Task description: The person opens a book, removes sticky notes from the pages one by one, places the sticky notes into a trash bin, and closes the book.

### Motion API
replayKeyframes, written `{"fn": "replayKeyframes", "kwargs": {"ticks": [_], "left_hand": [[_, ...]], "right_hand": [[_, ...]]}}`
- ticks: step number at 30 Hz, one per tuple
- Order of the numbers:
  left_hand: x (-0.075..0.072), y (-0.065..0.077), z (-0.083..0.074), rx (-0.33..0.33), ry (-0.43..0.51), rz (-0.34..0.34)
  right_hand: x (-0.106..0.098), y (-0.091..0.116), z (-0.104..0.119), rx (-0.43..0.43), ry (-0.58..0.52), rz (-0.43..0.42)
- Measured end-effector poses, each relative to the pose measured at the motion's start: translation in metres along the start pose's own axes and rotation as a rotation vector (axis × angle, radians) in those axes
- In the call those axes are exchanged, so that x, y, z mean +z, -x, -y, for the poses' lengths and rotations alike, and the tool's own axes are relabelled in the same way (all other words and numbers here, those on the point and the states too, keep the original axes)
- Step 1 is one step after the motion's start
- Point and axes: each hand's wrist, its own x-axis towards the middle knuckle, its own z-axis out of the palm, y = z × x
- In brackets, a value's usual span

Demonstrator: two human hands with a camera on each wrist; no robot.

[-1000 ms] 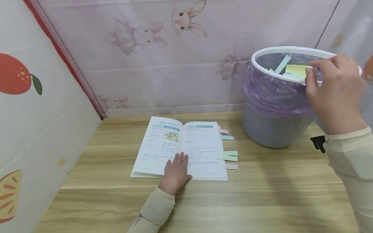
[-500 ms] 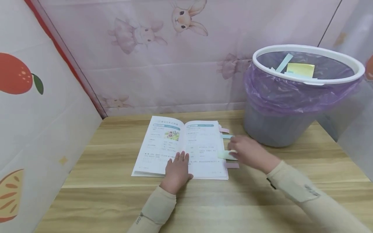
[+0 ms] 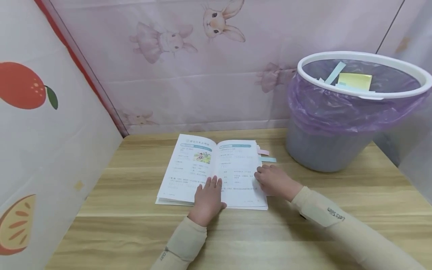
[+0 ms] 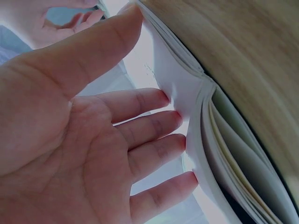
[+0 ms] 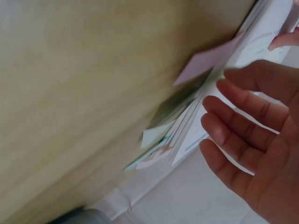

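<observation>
An open workbook [image 3: 192, 176] with printed pages and a small colour picture lies on the wooden table. My left hand [image 3: 208, 200] rests flat near its centre fold, fingers spread over the lower pages. In the left wrist view those fingertips [image 4: 180, 140] meet the paper. My right hand [image 3: 275, 182] is at the workbook's right edge, covering the green strips there. In the right wrist view its fingers [image 5: 238, 128] are loosely bent, thumb tip close to the index fingertip by the page. A pink tab [image 5: 205, 60] sticks out beside them. Above, a pink tab [image 3: 263, 152] and a blue tab [image 3: 269, 159] show.
Behind and to the right stands a grey bin [image 3: 324, 150] with a white rim and a purple liner [image 3: 337, 112]. Inside it lie a yellow sticky note [image 3: 359, 81] and blue strips [image 3: 335, 72]. A pink rabbit-print cloth [image 3: 189, 93] hangs behind the table [image 3: 135, 225].
My right hand has come from the bin's rim down and left to the workbook's right edge, after leaving the bin. The left hand stays on the pages. The view has shifted slightly.
</observation>
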Motion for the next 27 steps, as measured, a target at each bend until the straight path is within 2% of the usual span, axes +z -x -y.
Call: {"fn": "replayKeyframes", "kwargs": {"ticks": [10, 16, 23, 27], "left_hand": [[-0.001, 0.001, -0.001, 0.003, -0.005, -0.006], [0.000, 0.001, -0.002, 0.007, -0.006, -0.002], [0.000, 0.001, -0.001, -0.001, -0.008, -0.002], [0.000, 0.001, 0.000, -0.002, -0.009, -0.001]], "right_hand": [[0.002, -0.002, 0.006, 0.063, 0.094, 0.028], [0.003, 0.005, 0.008, 0.086, 0.129, 0.043], [0.003, 0.012, -0.001, 0.120, 0.140, -0.080], [-0.005, 0.014, -0.009, 0.120, 0.110, -0.149]]}}
